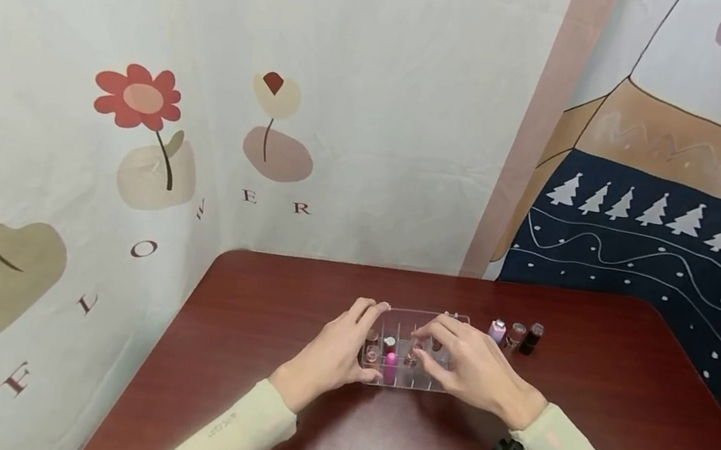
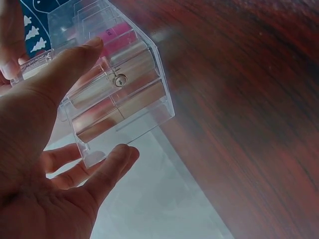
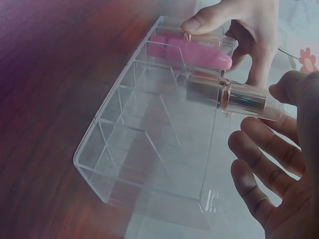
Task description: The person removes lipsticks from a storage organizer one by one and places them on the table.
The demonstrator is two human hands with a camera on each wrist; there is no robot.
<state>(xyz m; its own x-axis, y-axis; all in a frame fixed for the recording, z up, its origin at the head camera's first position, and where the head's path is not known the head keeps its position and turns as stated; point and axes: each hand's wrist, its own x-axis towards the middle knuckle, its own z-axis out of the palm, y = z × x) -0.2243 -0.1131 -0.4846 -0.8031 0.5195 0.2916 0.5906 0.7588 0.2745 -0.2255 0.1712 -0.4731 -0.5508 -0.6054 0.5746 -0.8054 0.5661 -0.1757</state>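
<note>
A clear divided organizer (image 1: pixel 423 382) stands on the table, with several cosmetic tubes in its left compartments. My left hand (image 1: pixel 335 345) holds its left end, thumb over the front tubes and fingers around the side. With thumb and fingers my right hand (image 1: pixel 476 366) pinches the clear end of a lipstick tube (image 3: pixel 244 102) that has a rose-gold band; its other end is inside a compartment. Beside it a bright pink tube (image 3: pixel 187 52) occupies the neighbouring compartment. Pinkish-brown tubes (image 2: pixel 119 112) lie in the end compartments in the left wrist view.
Right of the organizer stand three small cosmetics: a lavender one (image 1: pixel 497 330), a brownish one (image 1: pixel 515 335) and a black one (image 1: pixel 532 339). The dark red table (image 1: pixel 292 285) meets patterned cloth (image 1: pixel 375 139) at its back and sides.
</note>
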